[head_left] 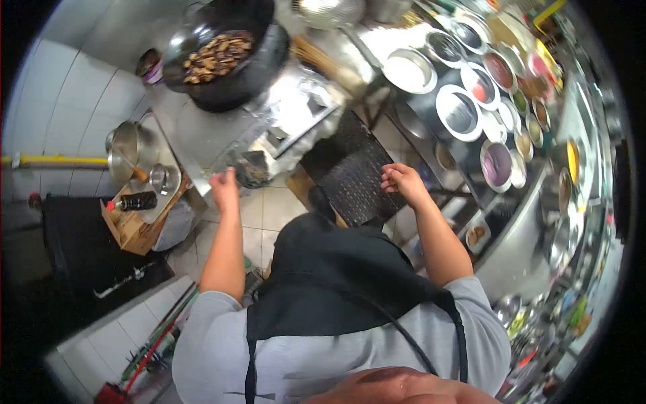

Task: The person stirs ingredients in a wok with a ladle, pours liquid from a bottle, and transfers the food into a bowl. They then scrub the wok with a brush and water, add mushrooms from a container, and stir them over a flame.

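My left hand [225,190] is by the front edge of the steel stove counter, its fingers pinched at the side of a dark crumpled rag [252,168]. The blurred fingertips hide exactly how they grip it. My right hand [402,182] hovers over the black perforated mat [353,168], fingers curled in and nothing visible in them. Beyond my left hand stands a large black wok [225,97] with browned, chopped pieces of food [219,57] in it.
At right, a dark counter carries several bowls [459,113] of ingredients. A long-handled strainer [330,10] lies at the back. On the left, a steel pot [131,151] and a red-capped dark bottle [138,201] stand by a cardboard box [121,229]. Pale tiles [252,205] cover the floor.
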Available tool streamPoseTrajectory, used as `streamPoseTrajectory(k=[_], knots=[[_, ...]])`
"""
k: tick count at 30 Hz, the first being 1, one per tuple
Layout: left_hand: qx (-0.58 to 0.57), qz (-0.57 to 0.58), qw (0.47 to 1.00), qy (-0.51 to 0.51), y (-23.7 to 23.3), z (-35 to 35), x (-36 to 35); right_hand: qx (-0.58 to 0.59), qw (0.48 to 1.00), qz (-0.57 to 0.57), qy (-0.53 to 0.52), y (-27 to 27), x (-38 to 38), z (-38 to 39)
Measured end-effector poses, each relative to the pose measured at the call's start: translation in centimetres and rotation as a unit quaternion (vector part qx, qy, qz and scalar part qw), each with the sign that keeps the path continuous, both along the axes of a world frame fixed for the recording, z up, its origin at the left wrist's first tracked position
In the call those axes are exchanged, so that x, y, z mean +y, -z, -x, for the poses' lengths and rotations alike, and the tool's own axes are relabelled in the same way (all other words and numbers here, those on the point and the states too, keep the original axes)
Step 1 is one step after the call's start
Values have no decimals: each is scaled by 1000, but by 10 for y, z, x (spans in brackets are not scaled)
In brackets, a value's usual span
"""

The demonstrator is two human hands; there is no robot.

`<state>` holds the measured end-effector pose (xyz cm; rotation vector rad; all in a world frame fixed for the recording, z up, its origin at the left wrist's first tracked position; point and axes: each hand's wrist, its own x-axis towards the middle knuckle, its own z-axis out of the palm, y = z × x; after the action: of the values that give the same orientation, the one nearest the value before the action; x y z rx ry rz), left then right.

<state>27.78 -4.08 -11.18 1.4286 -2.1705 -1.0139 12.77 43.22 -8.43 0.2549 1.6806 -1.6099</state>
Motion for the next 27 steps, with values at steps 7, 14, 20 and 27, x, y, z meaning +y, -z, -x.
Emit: streamPoseTrajectory(k=[7, 14, 20, 27], knots=[[-192, -58, 975, 99, 0, 39, 2, -113, 976, 24, 185, 134, -114, 161], [130, -377, 914, -73, -79, -17, 57, -107, 934, 167, 296, 240, -144, 246], [200, -513, 805, -222, -143, -47, 125, -112, 960, 39, 255, 283, -115, 248], [270, -536, 762, -244, -129, 2, 151, 10, 939, 176, 294, 273, -138, 219]])
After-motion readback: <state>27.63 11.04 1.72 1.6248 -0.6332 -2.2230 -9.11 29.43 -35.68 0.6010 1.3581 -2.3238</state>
